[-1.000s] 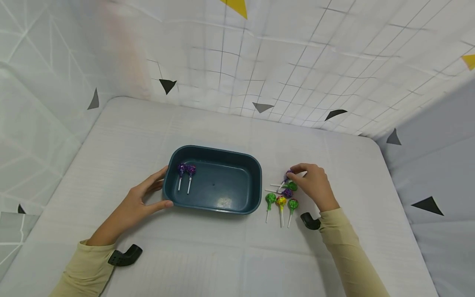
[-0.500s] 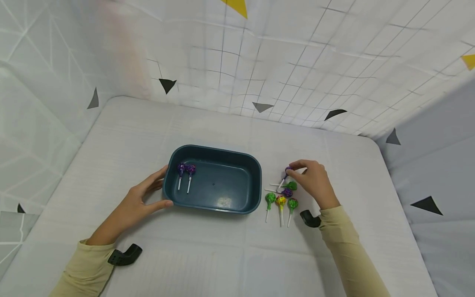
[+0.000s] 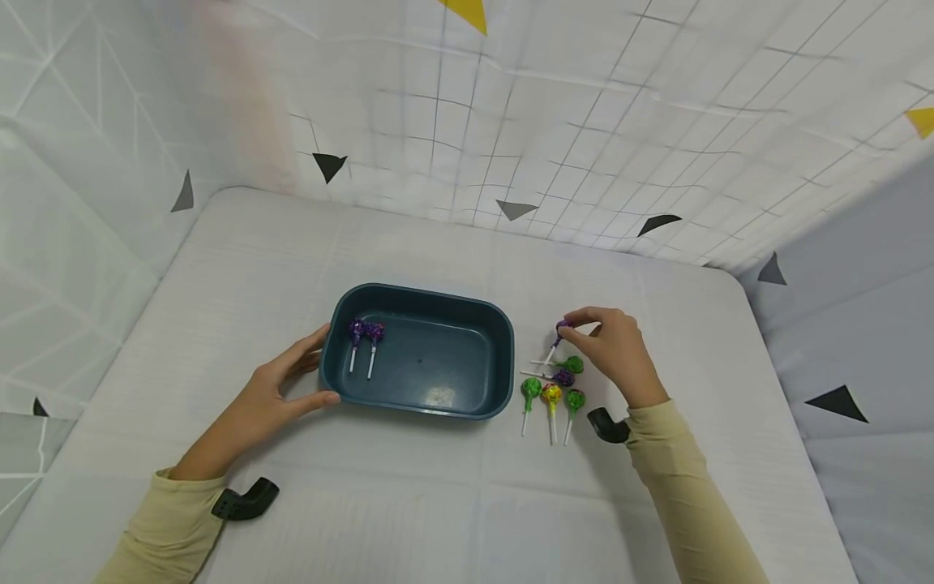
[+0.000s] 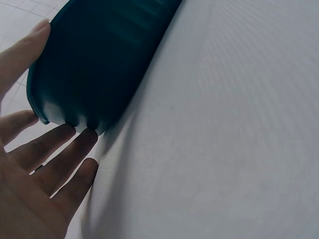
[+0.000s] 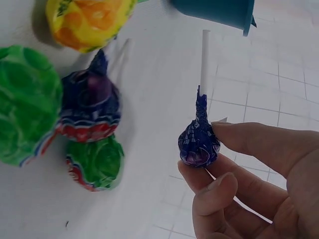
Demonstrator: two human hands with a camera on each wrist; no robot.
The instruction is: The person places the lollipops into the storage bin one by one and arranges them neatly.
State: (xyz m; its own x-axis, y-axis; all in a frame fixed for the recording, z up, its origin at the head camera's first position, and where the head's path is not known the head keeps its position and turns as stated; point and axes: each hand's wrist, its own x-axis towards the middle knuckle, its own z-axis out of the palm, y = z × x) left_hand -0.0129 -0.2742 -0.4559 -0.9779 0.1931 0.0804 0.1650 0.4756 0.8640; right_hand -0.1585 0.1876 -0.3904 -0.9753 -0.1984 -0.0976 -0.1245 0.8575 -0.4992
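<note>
My right hand [image 3: 609,349] pinches a purple-wrapped lollipop [image 5: 199,144] by its head between thumb and fingers. Its white stick points away from the palm, toward the tub in the right wrist view. Just below that hand lie a green lollipop [image 3: 571,365] and another purple lollipop [image 3: 564,378], sticks pointing left. My left hand [image 3: 266,405] rests at the left end of a dark teal plastic tub [image 3: 503,357], fingers extended against its outer wall, thumb at the front corner. Inside the tub, two purple lollipops [image 3: 374,332] lie side by side at the left.
In front of the right hand, a green lollipop [image 3: 531,389], a yellow lollipop [image 3: 552,395] and a second green lollipop [image 3: 575,400] lie in a row, sticks toward me. A white cloth covers the table [image 3: 409,495]; a patterned fabric wall [image 3: 438,130] rises behind it.
My right hand has drawn the pinched purple lollipop slightly back and left, away from the other lollipops. The left hand and tub stay in place.
</note>
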